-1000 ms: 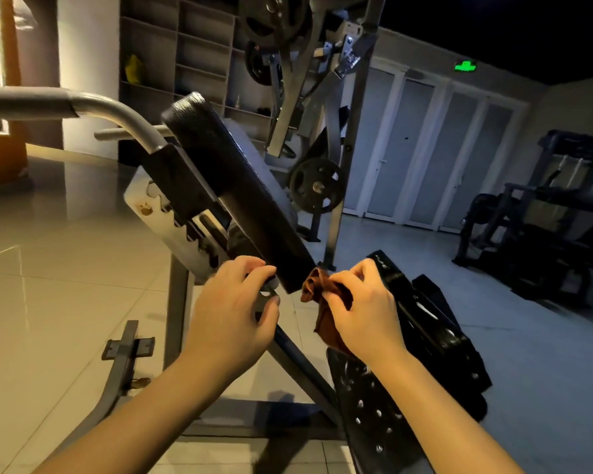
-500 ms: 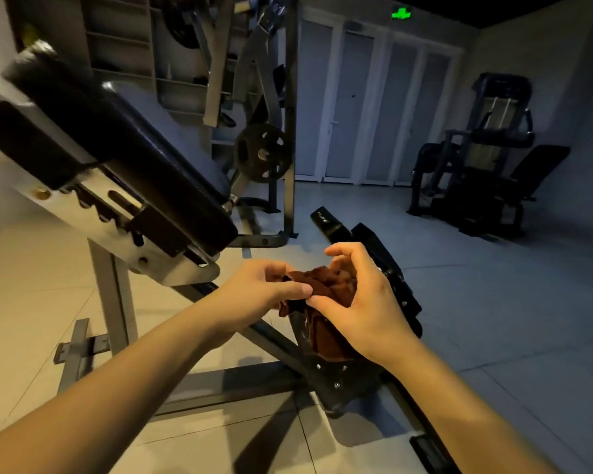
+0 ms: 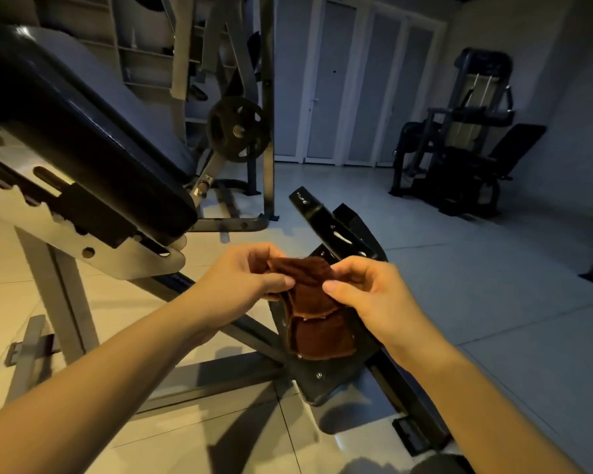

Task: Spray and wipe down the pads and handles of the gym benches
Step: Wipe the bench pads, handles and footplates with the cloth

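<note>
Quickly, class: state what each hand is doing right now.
Left hand: pinches the brown terry cloth.
Right hand: pinches the same cloth.

The cloth hangs between the left hand and the right hand, in front of the tilted seat. The back pad slants up to the left. Behind it are a weight plate and doors; another machine stands far right.
</note>
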{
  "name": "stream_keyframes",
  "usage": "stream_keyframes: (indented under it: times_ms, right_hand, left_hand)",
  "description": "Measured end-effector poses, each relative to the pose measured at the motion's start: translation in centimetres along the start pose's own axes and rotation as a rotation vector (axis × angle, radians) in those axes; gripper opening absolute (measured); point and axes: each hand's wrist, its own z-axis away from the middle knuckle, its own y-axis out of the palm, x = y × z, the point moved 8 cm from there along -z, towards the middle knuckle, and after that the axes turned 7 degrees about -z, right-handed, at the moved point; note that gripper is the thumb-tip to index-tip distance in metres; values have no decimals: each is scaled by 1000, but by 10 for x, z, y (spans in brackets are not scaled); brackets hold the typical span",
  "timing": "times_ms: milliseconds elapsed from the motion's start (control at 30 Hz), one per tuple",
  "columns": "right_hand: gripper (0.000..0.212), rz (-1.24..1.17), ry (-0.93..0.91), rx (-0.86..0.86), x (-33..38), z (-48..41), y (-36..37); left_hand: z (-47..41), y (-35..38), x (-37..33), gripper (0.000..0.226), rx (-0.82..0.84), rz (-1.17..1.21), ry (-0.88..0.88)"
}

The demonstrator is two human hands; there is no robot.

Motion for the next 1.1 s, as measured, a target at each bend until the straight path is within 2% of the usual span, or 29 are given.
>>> stream_keyframes:
  times_ms: [100,167,267,300,500,667,833,1000,1100]
  right_hand:
    - [9,70,23,-44,-7,-7,0]
    - [11,114,7,-69,-9,-9,0]
    - [16,145,-40,-106,-7,-11,2]
    - [18,152,-50,-118,-5,-12,2]
    - [17,109,-65,-259,-1,-16,-1]
    - [16,52,177,-326,-15,-15,4]
    - [8,-79,222,-562,-20,-8,-4]
    - [14,-237,277,-629,-54,-11,0]
    - [15,-145,352,-591,-72,-23,-2]
  left_hand:
    - [-14,-1,8,8,-35,-157,52]
    - [-23,-1,5,22,-6,-177,110]
    - [-31,2,0,52,169,-113,147]
    - [-33,2,-2,54,211,-92,140]
    - [-49,1,4,13,177,37,114]
    - [-57,2,16,13,68,268,32]
    - [-58,20,19,25,289,395,3]
    - [-80,25,49,7,174,380,-70]
    - [-99,28,68,10,143,432,-110]
